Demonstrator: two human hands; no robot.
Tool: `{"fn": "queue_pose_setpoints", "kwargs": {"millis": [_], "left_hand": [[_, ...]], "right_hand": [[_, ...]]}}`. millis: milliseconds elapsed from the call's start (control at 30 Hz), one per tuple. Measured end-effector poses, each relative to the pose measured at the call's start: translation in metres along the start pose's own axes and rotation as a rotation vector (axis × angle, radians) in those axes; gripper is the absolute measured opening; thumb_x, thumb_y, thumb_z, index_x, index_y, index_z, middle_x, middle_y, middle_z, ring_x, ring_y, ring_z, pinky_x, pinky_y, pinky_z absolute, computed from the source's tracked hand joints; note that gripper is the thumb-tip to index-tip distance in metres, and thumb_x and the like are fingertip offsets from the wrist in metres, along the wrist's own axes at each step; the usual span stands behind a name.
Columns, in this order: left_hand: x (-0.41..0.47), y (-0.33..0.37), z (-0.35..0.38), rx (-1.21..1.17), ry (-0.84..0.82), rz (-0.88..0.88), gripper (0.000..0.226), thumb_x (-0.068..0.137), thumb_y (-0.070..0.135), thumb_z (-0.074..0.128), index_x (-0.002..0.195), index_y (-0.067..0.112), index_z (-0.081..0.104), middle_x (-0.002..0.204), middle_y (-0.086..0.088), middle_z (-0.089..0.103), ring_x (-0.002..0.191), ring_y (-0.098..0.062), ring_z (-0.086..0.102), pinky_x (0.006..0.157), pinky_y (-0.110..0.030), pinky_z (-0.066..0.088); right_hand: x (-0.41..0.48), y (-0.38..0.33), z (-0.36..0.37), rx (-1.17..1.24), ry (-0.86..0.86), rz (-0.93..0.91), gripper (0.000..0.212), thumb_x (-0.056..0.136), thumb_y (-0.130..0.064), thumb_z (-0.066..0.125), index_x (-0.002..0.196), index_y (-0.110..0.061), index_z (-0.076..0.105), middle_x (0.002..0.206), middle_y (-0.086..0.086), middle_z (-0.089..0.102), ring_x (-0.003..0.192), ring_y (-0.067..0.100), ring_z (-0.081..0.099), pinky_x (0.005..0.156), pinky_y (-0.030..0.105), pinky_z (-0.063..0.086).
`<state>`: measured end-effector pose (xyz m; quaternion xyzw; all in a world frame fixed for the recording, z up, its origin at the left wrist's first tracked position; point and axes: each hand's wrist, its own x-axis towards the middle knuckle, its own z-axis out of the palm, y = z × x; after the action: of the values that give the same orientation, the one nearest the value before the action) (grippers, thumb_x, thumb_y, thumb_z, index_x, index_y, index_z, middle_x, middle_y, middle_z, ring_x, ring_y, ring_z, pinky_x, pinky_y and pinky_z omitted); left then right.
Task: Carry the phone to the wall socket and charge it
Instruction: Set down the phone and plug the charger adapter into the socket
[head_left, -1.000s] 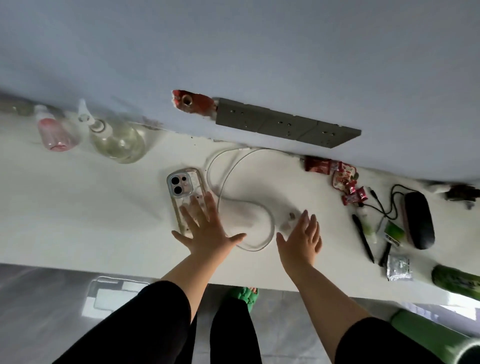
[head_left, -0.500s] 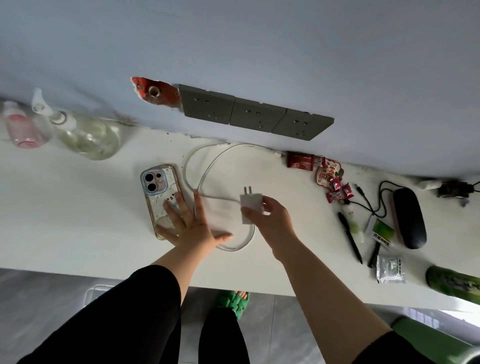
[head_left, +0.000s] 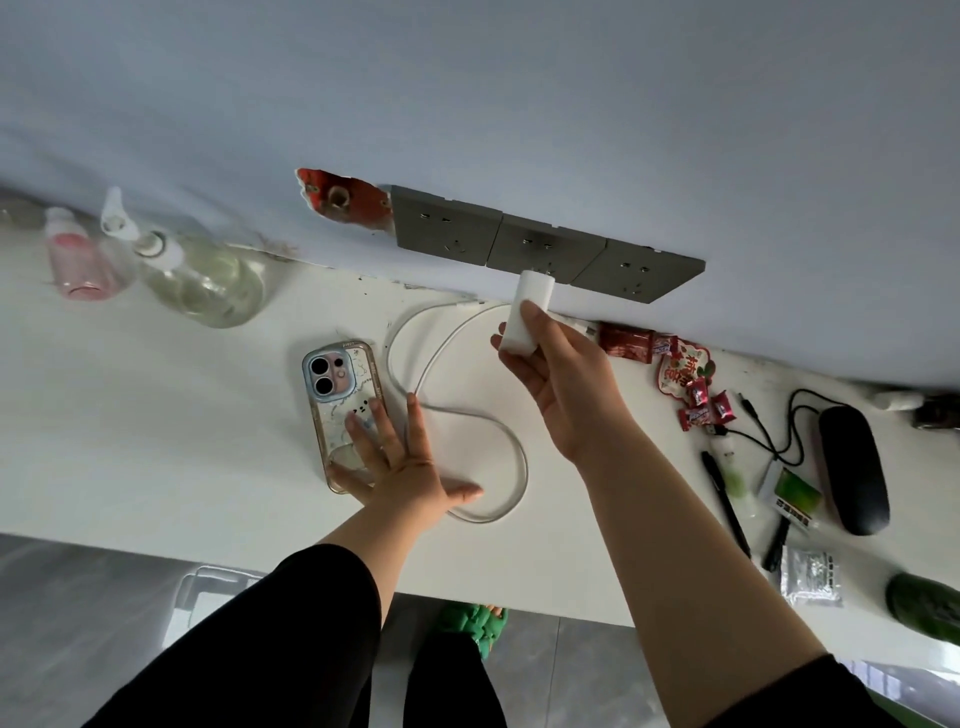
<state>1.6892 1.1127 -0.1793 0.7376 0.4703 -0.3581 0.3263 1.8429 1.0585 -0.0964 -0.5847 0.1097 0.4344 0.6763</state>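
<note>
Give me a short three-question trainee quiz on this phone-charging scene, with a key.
1. True or false: the phone lies camera-side up on the counter.
2. Which hand holds the white charger plug? A) left B) right C) neither
3. Fill in: the plug is held up at the ____ of the three wall sockets.

Key:
1. True; the left hand rests flat on its lower end.
2. B; the right hand grips it.
3. Middle; whether the prongs are already in cannot be told.
</note>
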Motion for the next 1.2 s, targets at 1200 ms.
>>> {"fn": "queue_pose_setpoints", "kwargs": {"millis": [1200], "left_hand": [[0.003, -0.002, 0.001, -0.001, -0.009, 0.013, 0.143, 0.048, 0.081, 0.063, 0.109, 0.039, -0.059, 0.116, 0.001, -0.069, 0.128, -0.037, -0.048, 0.100, -0.074, -0.011]], "right_hand": [[0.005, -0.017, 0.012, 0.032, 0.039, -0.020, 0.030, 0.086, -0.031, 0.069, 0.095, -0.002, 0.069, 0.098, 0.019, 0.063, 0.059, 0.015, 0.060, 0.058, 0.021, 0.054]]}}
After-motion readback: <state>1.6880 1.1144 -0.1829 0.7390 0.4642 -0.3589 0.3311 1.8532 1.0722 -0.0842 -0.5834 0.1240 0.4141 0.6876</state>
